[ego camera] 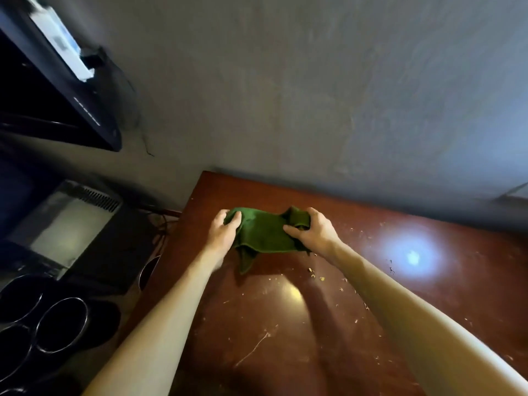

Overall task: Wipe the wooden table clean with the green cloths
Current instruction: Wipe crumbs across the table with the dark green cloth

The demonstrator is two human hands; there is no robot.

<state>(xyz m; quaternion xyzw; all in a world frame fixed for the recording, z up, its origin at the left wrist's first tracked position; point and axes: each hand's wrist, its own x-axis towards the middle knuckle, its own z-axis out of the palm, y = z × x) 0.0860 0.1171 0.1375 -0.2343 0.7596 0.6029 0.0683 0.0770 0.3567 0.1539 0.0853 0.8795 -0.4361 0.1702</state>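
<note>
A dark green cloth [264, 234] is stretched between my two hands just above the far left part of the reddish wooden table [343, 324]. My left hand [224, 232] grips its left end, and my right hand [313, 231] grips its bunched right end. One corner of the cloth hangs down toward the tabletop. Crumbs [315, 275] and pale specks are scattered over the wood near and to the right of the cloth. I see only one cloth.
A grey wall [314, 95] runs along the table's far edge. Left of the table stand a dark box-shaped appliance [71, 232], cables, and several dark round pots [61, 324] on the floor. A dark shelf [57, 110] hangs at upper left. A bright light reflection [413, 257] glares on the wood.
</note>
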